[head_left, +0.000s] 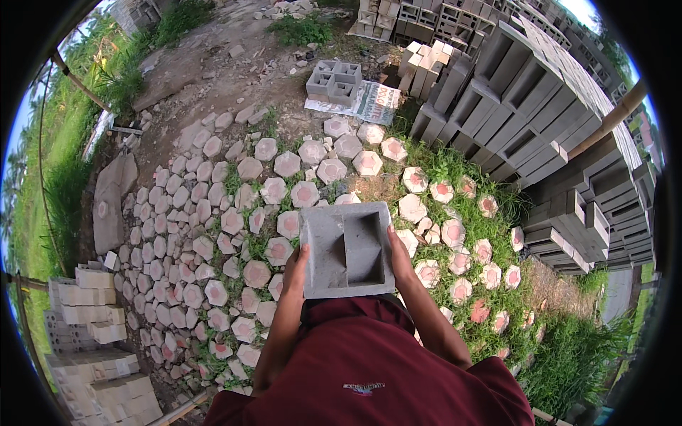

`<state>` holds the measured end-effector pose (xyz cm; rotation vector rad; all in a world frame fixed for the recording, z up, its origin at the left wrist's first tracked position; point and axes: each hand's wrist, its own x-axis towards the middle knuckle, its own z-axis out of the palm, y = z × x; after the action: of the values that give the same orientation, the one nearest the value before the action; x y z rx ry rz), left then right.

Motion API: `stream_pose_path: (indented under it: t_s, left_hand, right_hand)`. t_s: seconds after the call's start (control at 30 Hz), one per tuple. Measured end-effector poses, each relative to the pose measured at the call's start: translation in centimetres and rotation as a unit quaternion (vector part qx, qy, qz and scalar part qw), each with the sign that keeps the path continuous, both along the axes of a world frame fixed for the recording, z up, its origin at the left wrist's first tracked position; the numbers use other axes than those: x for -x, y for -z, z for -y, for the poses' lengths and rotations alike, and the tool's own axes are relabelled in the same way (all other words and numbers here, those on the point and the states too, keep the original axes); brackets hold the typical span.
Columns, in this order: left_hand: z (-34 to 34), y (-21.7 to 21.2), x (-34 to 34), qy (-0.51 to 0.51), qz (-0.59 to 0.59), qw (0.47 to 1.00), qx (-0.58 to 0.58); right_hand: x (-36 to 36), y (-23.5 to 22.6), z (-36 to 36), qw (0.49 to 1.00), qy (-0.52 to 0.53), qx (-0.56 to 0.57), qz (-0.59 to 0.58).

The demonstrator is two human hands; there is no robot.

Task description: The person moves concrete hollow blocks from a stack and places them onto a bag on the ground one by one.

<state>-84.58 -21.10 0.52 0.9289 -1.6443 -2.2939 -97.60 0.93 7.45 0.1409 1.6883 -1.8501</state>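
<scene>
A grey concrete block [323,248] is held in front of my body, its hollow side facing up. Two recesses show in it: the right one looks deep, the left one shallower. My left hand [296,264] grips the block's left side, and my right hand [399,254] grips its right side. Most of the fingers are hidden behind or under the block. Farther off, several grey hollow blocks [334,79] sit close together on a flattened printed sack [378,104] on the ground.
Hexagonal pavers [257,274] with grass between them cover the ground around me. Tall stacks of grey blocks [526,92] rise at the right, with a wooden pole [611,119] across them. Pale blocks [85,305] are piled at the lower left. Grass [575,355] grows at the lower right.
</scene>
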Motion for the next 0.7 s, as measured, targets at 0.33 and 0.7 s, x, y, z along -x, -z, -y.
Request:
stream_pose_path:
  t_s: [0.33,0.7]
  left_hand:
    - [11.5,5.6,19.4,0.045,0.007,0.996,-0.082]
    - [26.6,-0.4,43.7,0.089,0.017,0.979,-0.182]
  right_hand:
    - [18.9,2.7,9.6,0.997,-0.07,0.008,0.017]
    - [41.0,3.1,22.5,0.986,-0.154,0.06,-0.005]
